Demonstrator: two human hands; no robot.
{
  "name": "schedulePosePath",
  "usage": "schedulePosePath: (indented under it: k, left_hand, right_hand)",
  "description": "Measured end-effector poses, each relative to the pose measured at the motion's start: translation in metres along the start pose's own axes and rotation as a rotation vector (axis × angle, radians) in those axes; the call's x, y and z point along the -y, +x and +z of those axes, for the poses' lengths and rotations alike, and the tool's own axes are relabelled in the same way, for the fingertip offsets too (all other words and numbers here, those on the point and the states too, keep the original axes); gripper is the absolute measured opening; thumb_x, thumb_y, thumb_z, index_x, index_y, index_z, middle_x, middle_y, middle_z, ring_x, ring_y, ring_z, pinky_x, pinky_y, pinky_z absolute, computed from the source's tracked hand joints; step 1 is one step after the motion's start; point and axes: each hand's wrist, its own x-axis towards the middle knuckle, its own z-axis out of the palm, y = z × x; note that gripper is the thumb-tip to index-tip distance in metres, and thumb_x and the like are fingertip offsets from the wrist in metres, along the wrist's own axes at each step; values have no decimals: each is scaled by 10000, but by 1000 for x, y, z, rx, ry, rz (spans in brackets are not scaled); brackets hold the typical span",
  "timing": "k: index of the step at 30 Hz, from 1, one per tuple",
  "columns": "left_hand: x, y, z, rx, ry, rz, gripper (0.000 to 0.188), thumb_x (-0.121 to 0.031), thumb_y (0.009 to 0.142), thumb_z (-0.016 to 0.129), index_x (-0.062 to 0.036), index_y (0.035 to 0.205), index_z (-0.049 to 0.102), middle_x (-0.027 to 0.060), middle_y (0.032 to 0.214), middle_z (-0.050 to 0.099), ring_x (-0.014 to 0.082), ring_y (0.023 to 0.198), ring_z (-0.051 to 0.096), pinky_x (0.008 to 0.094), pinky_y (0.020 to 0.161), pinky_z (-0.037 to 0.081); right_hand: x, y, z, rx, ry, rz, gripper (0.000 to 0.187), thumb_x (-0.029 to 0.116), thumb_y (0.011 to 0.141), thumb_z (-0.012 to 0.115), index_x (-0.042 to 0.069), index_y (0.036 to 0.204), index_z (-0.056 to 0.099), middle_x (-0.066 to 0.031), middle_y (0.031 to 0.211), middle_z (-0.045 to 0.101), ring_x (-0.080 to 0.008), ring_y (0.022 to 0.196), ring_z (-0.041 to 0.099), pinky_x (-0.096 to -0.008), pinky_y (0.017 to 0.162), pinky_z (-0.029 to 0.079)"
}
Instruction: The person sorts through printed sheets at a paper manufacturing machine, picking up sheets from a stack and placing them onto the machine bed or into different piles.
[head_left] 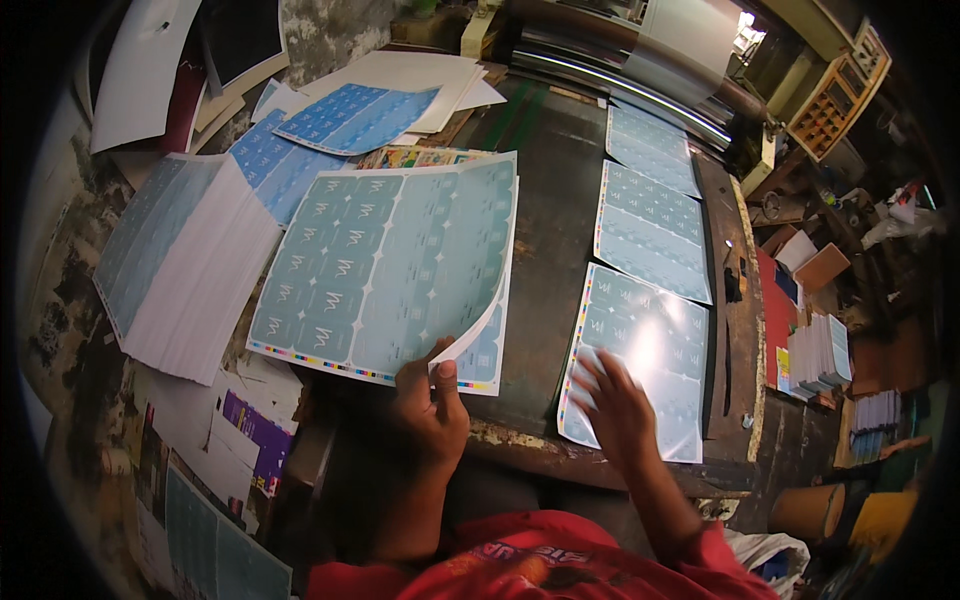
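Between the thumb and fingers of my left hand (433, 405) is the lower right corner of a teal printed sheet (385, 265). That corner curls up, and similar sheets show beneath it. My right hand (612, 400), slightly blurred, has its fingers apart over the lower left part of a glossy printed sheet (650, 340) on the dark table. Whether the fingertips touch it I cannot tell. Ahead of it, a second printed sheet (655, 225) and a third printed sheet (652, 145) lie in a row leading to the metal rollers (625, 85).
At the left stands a thick paper stack (200, 265), with blue printed sheets (355, 118) behind it. The dark table (540, 230) ends near my body. A control panel (840, 90) hangs at the upper right, and bundles of cut paper (820, 355) sit beyond the table's right edge.
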Motion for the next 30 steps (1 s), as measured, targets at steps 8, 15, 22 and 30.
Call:
schedulePosePath:
  k: [8,15,22,30]
  left_hand:
    - [-7,4,14,-10,110,176,298,-263,986,600,16,1017,700,148,903,714,292,794,661,384,793,506]
    - [13,-2,9,38,294,251,229,-244,919,687,-15,902,702,104,842,720,245,727,658,381,793,426]
    - [-12,3,11,99,329,259,184,-215,917,679,-44,848,676,98,816,692,285,800,662,410,826,422]
    - [-10,-19,-3,216,397,473,225,-195,883,708,-79,1076,721,53,1092,738,223,1076,684,399,945,388]
  right_hand:
    - [60,316,104,201,-66,234,550,348,895,647,-55,1257,550,-235,1165,632,-325,1018,673,-447,870,568]
    - [-25,261,197,183,-1913,-752,767,371,879,550,-12,1493,296,-258,1586,220,-414,1449,280,-402,1166,305]
    - [39,283,136,343,-1100,-438,824,481,952,512,-83,1493,254,-291,1571,233,-377,1472,237,-377,1196,213]
    - [1,129,-116,96,-1743,-339,641,476,1032,349,116,1553,253,-163,1614,217,-399,1488,173,-514,1200,168]
